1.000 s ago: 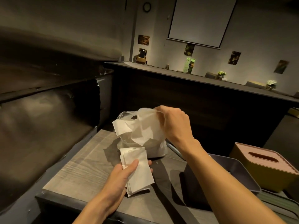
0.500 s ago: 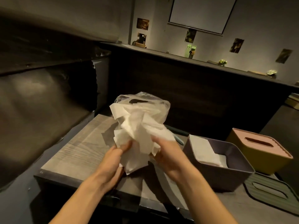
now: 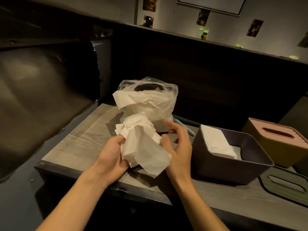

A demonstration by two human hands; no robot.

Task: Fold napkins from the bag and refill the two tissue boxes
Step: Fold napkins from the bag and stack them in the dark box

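Note:
A clear plastic bag (image 3: 164,104) stuffed with white napkins stands on the wooden table (image 3: 78,144). In front of it my left hand (image 3: 111,154) grips a loose bunch of white napkins (image 3: 141,144) from the left. My right hand (image 3: 179,145) hovers just right of the bunch, fingers spread and relaxed, thumb near the paper. To the right sits an open dark purple tissue box (image 3: 228,164) with folded napkins (image 3: 216,142) inside. Behind it stands a yellow tissue box with a pink slotted lid (image 3: 281,139).
A green slotted lid (image 3: 283,182) lies flat at the table's right front. A light blue pen-like object (image 3: 185,127) lies behind the purple box. A dark padded bench (image 3: 38,97) runs along the left; a dark partition (image 3: 216,77) rises behind the table.
My right hand pulled napkins from the bag and brought them down to the stack in my left hand. It has now let go and opened beside the bunch. The view has tilted down.

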